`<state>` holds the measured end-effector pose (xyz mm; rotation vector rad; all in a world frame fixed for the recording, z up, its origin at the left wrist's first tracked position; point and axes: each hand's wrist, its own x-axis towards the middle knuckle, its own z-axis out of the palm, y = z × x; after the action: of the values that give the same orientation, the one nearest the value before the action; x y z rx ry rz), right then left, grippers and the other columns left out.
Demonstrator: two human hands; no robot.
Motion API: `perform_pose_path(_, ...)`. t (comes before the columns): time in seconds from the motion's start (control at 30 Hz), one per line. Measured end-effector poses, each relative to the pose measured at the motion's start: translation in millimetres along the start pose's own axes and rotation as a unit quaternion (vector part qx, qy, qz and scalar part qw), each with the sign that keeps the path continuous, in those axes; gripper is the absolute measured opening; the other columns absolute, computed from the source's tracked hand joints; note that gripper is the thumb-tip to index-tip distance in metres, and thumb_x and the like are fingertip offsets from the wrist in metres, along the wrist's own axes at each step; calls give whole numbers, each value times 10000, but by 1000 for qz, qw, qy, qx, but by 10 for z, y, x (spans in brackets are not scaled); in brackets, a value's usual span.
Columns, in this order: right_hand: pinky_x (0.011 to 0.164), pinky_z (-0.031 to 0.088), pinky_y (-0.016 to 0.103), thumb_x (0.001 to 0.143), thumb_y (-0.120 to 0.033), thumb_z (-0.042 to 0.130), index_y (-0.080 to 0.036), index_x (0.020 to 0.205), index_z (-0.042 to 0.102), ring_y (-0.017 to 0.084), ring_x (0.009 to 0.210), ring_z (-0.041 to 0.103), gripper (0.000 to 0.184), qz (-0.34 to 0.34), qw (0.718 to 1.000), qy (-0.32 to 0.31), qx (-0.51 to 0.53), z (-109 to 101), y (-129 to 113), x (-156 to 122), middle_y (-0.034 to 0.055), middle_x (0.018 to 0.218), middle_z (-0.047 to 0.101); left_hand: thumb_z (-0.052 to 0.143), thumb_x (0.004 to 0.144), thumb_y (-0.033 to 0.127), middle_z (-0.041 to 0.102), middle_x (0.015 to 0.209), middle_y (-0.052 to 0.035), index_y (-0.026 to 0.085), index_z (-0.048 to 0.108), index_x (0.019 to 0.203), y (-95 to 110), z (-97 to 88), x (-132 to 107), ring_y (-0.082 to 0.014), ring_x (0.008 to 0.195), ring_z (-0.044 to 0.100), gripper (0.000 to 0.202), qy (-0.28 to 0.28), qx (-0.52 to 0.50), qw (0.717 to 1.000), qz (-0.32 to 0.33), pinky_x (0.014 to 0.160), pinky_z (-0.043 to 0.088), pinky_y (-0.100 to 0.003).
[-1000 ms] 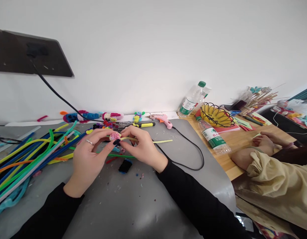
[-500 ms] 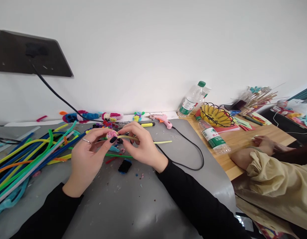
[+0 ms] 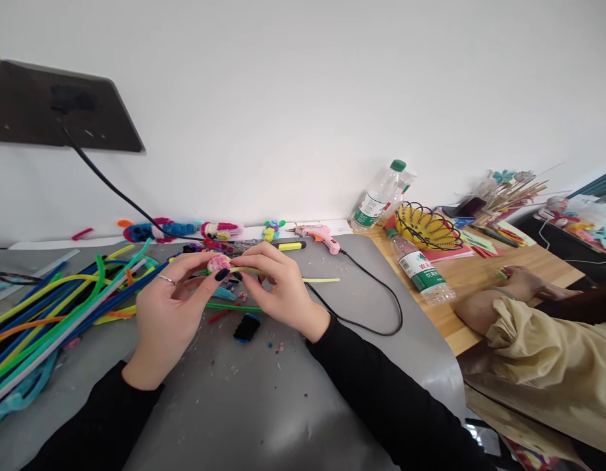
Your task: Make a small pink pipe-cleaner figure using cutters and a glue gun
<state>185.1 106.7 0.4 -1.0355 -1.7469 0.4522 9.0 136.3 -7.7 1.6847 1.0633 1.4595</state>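
Note:
In the head view, my left hand (image 3: 173, 307) pinches a small pink fuzzy piece (image 3: 218, 263) between thumb and fingers. My right hand (image 3: 278, 284) is closed on a thin yellowish pipe cleaner (image 3: 249, 269), which runs from the pink piece into its fingers. Both thumbs nearly meet there, so part of the join is hidden. Below the hands lies a black fuzzy block (image 3: 247, 327) with blue edges on the grey mat (image 3: 254, 405). A yellow pipe cleaner (image 3: 322, 280) lies to the right of my right hand.
Many coloured pipe cleaners (image 3: 62, 314) spread over the left. A pink glue gun (image 3: 322, 235) and a yellow cutter (image 3: 292, 246) lie near the wall. Bottles (image 3: 425, 271) and a yellow basket (image 3: 425, 226) are to the right, beside another person's arm (image 3: 489, 307).
My left hand has shifted very slightly left, and a little more of the pink piece shows. The right hand's fingers have moved slightly. The other person's hand has turned a little.

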Motion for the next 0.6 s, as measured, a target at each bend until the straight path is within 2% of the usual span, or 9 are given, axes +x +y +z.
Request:
perform_pose_path(0.23, 872, 595, 327, 1032, -232, 499, -231, 1149, 697, 193, 1021, 687, 230, -22, 1000, 6, -11, 10, 7, -8, 102, 1131, 695, 802, 796, 512, 819, 1024, -60, 229, 791, 1001, 26, 9, 2, -274, 950, 780, 350, 7, 2, 999, -44, 802, 698, -394)
perform_pose_path(0.6, 883, 584, 329, 1032, -210, 485, -217, 1195, 684, 197, 999, 690, 258, -34, 999, -1, -29, 17, 24, -6, 96, 1067, 701, 819, 764, 510, 816, 1048, -80, 216, 791, 1006, 17, 11, 15, -283, 965, 773, 382, 8, -22, 998, -63, 801, 694, -407)
